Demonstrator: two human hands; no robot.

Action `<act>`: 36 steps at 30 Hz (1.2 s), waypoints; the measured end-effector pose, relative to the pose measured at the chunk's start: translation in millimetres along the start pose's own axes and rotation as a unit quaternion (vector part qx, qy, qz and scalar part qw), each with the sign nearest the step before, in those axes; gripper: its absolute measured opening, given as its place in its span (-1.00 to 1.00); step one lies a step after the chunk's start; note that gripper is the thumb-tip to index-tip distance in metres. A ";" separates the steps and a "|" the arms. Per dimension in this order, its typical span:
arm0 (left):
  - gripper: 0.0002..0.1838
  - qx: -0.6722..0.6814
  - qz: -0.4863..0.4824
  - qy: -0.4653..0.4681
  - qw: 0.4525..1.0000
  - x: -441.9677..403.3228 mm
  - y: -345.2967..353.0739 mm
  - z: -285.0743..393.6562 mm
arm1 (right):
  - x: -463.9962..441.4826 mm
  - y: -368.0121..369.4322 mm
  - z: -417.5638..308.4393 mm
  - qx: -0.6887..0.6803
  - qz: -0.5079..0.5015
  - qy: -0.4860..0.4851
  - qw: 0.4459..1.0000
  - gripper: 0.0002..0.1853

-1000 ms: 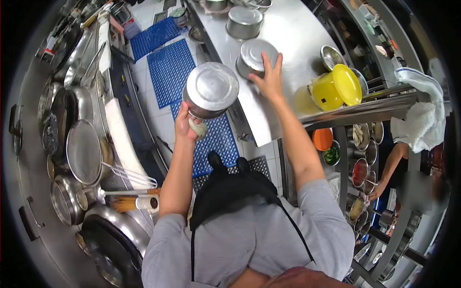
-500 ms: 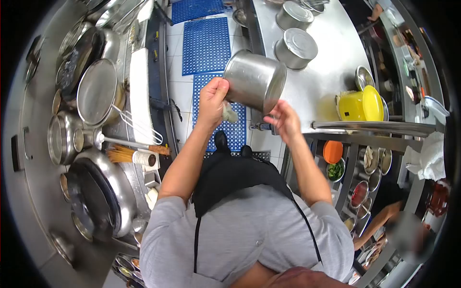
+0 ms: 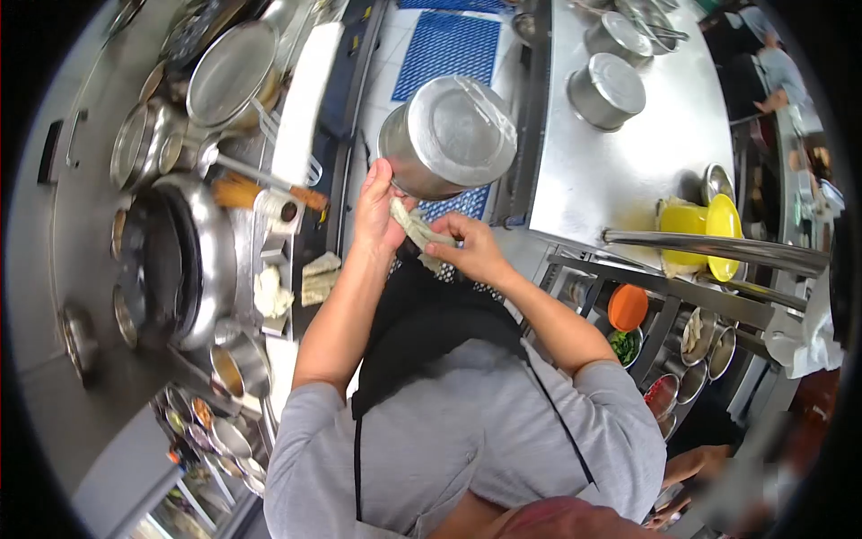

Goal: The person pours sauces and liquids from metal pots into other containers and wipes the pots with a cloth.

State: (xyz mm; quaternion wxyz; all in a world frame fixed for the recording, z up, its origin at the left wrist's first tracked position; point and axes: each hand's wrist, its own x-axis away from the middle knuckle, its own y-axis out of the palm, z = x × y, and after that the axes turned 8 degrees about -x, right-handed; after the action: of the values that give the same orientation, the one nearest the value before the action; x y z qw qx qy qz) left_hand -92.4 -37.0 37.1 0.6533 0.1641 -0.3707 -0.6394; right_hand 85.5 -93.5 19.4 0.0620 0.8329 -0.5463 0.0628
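Note:
My left hand [image 3: 373, 211] is closed on the edge of a metal pot [image 3: 458, 135], the thumb up against its side. The pot is tilted, its flat round base turned up toward me and its opening hidden. Just below it hangs a crumpled pale cloth [image 3: 415, 229], one end against my left palm. My right hand [image 3: 476, 251] pinches the other end of this cloth, apart from the pot.
On the steel counter [image 3: 669, 108] at right stand more pots [image 3: 608, 92], a yellow container [image 3: 687, 229] and a metal rail [image 3: 718, 250]. To the left are a wok [image 3: 215, 260] and a strainer [image 3: 233, 72]. Another person's arm [image 3: 691, 465] shows at lower right.
The pot has been turned so its base faces me. My right hand has left the pot's right side and taken hold of the cloth under it. The whole view has shifted.

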 end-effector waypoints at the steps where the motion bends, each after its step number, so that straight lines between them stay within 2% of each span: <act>1: -0.78 0.022 -0.041 0.001 0.999 9.0 -10.6 0.3 | 6.2 0.7 -18.7 0.024 -0.061 -0.001 0.998 -0.75; 4: -0.77 -0.026 0.047 -0.014 0.998 32.9 -12.4 7.9 | 27.5 -4.6 -30.1 -0.132 -0.194 0.101 0.967 -0.74; 5: -0.74 -0.016 0.095 -0.015 0.995 40.1 -3.8 10.8 | 35.1 -5.4 -28.4 -0.202 -0.186 0.083 0.958 -0.71; 8: -0.75 -0.011 0.010 -0.004 1.000 49.2 -21.7 11.4 | 47.8 -15.7 -25.4 -0.269 -0.161 0.057 0.948 -0.67; 9: -0.77 -0.012 0.017 -0.016 1.000 49.1 -26.5 10.1 | 51.1 -16.2 -36.1 -0.292 -0.164 0.044 0.941 -0.58; 10: -0.78 -0.034 0.000 0.000 0.999 51.1 -33.1 12.1 | 55.2 -15.3 -41.2 -0.338 -0.160 0.024 0.927 -0.59; 12: -0.79 -0.069 -0.032 0.035 0.996 58.0 -37.4 21.0 | 67.4 -14.7 -49.2 -0.473 -0.099 -0.012 0.876 -0.50; 14: -0.77 -0.217 -0.014 0.117 0.969 71.2 -34.5 33.2 | 79.8 -15.7 -54.6 -0.602 -0.064 -0.078 0.792 -0.47; 16: -0.74 -0.395 -0.019 0.211 0.894 89.0 -39.1 44.6 | 86.2 -22.3 -67.2 -0.526 -0.028 -0.125 0.841 -0.42; 17: -0.80 -0.475 0.022 0.261 0.840 99.5 -33.4 49.1 | 88.0 -25.1 -68.8 -0.499 0.010 -0.138 0.856 -0.42; 18: -0.86 -0.516 0.016 0.352 0.781 107.4 -24.8 55.6 | 88.8 -24.2 -71.2 -0.468 0.046 -0.153 0.869 -0.42; 20: -0.96 -0.572 -0.002 0.527 0.629 112.8 -11.2 69.6 | 87.7 -12.2 -80.2 -0.425 0.098 -0.170 0.883 -0.41; 22: -0.80 -0.650 -0.070 0.569 0.499 126.1 -13.3 66.3 | 87.7 0.9 -82.0 -0.388 0.142 -0.190 0.891 -0.41; 25: -0.76 -0.628 -0.138 0.623 0.446 142.2 -9.4 51.5 | 83.1 27.3 -78.6 -0.314 0.191 -0.217 0.904 -0.41; 28: -0.78 -0.619 -0.157 0.623 0.451 152.0 -16.5 49.7 | 81.6 52.1 -90.7 -0.243 0.256 -0.150 0.924 -0.48; 32: -0.79 -0.619 -0.161 0.621 0.454 153.0 -30.7 48.1 | 80.7 61.0 -85.9 -0.233 0.265 -0.156 0.922 -0.54; 33: -0.85 -0.639 -0.142 0.619 0.435 154.8 -32.9 50.2 | 81.0 65.4 -87.9 -0.220 0.266 -0.162 0.924 -0.61; 36: -0.91 -0.651 -0.085 0.586 0.476 152.4 -31.0 56.6 | 80.1 69.0 -84.4 -0.289 0.258 -0.125 0.914 -0.70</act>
State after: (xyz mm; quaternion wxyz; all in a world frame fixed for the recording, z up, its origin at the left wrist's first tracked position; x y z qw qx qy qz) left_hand -168.0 -172.2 95.6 0.5802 0.0593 0.6363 -0.5049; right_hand 50.7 -178.5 118.6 0.2125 0.6102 -0.7395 -0.1887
